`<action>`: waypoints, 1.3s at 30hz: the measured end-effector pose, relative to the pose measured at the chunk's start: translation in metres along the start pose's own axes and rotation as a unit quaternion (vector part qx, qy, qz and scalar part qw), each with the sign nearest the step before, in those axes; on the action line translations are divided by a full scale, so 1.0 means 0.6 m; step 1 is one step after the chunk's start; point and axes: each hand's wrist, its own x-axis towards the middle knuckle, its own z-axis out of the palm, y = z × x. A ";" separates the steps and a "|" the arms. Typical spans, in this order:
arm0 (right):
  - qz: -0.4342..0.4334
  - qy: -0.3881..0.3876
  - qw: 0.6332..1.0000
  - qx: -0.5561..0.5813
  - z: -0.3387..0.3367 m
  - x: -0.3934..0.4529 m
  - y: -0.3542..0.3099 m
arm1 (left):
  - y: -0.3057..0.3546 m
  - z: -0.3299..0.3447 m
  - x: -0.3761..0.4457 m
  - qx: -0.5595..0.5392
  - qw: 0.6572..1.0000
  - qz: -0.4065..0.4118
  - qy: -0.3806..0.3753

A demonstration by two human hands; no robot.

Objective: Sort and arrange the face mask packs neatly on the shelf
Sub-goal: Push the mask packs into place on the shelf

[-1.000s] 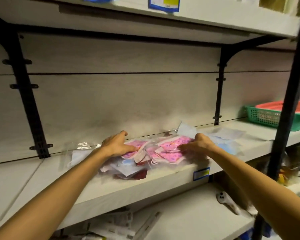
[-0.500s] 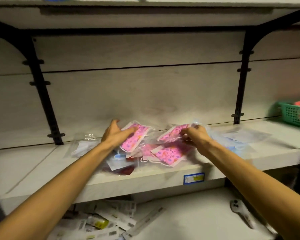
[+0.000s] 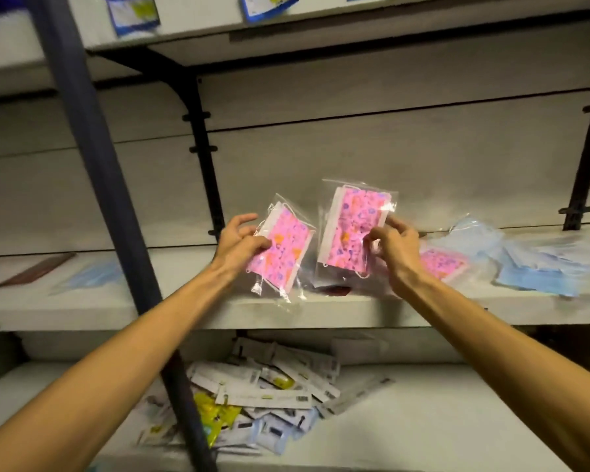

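Note:
My left hand (image 3: 240, 245) pinches a clear pack of pink patterned face masks (image 3: 281, 255), lifted above the grey shelf (image 3: 320, 311) and tilted. My right hand (image 3: 394, 248) grips a second, larger pink mask pack (image 3: 353, 229), held upright beside the first. Another pink pack (image 3: 441, 264) lies flat on the shelf just right of my right hand. A dark red pack (image 3: 336, 290) lies under the lifted packs. Blue mask packs (image 3: 538, 272) are heaped at the shelf's right. One blue pack (image 3: 89, 279) lies at the left.
A dark upright post (image 3: 109, 185) crosses the view left of my left arm. A black bracket (image 3: 201, 148) stands behind my left hand. The lower shelf holds a heap of white and yellow packets (image 3: 262, 396). A brown flat item (image 3: 34, 270) lies far left.
Both hands have lifted a pink mask pack each off the pile and hold them up above the shelf. The camera has swung left, so the green basket is out of view.

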 end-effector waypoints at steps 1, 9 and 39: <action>0.001 -0.004 1.000 0.018 0.023 -0.015 0.001 | 0.001 -0.027 -0.014 0.001 1.000 0.009 -0.011; -0.001 -0.038 0.999 0.034 0.247 -0.152 0.029 | -0.039 -0.289 -0.115 0.013 1.000 0.017 -0.008; 0.099 -0.313 0.936 -0.125 1.128 -0.198 0.300 | -0.236 -1.056 0.062 0.043 0.967 -0.117 0.224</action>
